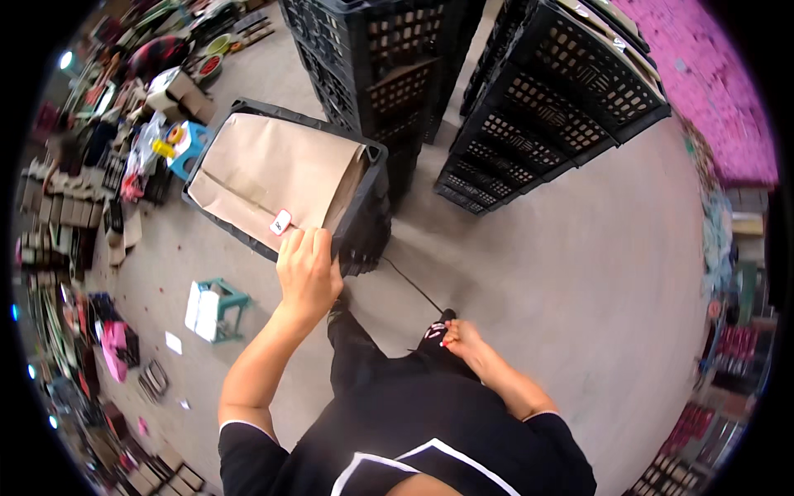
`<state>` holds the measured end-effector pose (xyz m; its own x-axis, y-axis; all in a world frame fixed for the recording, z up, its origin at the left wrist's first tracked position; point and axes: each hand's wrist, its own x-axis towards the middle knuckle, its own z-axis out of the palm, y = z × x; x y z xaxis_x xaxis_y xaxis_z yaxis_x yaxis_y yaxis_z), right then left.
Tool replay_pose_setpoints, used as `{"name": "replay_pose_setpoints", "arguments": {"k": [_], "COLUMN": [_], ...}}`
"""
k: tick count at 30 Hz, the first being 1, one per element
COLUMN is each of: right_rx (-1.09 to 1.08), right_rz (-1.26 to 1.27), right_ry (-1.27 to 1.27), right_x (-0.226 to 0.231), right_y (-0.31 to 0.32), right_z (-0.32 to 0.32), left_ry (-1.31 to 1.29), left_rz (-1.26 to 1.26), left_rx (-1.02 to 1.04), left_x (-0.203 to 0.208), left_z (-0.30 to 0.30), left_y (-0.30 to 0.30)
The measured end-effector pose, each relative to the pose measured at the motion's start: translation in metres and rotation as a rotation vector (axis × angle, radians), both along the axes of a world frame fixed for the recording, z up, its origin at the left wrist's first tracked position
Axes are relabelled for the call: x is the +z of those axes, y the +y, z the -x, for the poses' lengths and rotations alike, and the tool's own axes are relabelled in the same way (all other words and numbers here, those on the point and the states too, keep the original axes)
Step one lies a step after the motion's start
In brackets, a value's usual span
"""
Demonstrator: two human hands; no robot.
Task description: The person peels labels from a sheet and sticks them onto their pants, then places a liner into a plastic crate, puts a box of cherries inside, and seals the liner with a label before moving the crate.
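A stack of black plastic crates [364,240] stands ahead of me on the left, its top lined with brown paper [273,153]. On the paper, near the close edge, lies a small white tag with a red border [281,221]. My left hand [308,269] is closed on the top crate's near rim, close to its right corner. Lower and to the right, my right hand [465,339] is closed by my leg around the end of a thin dark rod [413,285]. That rod slants from the hand to the foot of the stack, where its far end is hidden.
Tall stacks of black perforated crates [546,107] rise beyond, with another stack [380,66] behind mine. A green stool [223,307] and a blue stool [190,149] stand at left, near cluttered goods. Bright pink material [711,83] lies at far right.
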<state>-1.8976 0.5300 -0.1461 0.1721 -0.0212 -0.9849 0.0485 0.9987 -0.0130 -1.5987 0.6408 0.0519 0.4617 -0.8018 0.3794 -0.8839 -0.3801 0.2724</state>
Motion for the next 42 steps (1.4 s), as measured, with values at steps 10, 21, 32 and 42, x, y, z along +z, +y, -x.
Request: {"name": "replay_pose_setpoints", "arguments": {"k": [10, 21, 32, 42], "right_rx": [0.197, 0.338, 0.005, 1.511], "right_rz": [0.085, 0.521, 0.962, 1.348], "right_ry": [0.075, 0.008, 0.12, 0.784], "right_x": [-0.001, -0.036, 0.148, 0.16], "right_y": [-0.033, 0.022, 0.029, 0.107], "right_z": [0.194, 0.224, 0.186, 0.18], "left_ry": [0.128, 0.322, 0.21, 0.237], "left_rz": [0.022, 0.023, 0.057, 0.262], "left_rx": [-0.025, -0.263, -0.544, -0.462], "left_x": [0.016, 0.019, 0.03, 0.019], "left_z": [0.219, 0.304, 0.217, 0.117], "left_y": [-0.027, -0.002, 0.067, 0.173]}}
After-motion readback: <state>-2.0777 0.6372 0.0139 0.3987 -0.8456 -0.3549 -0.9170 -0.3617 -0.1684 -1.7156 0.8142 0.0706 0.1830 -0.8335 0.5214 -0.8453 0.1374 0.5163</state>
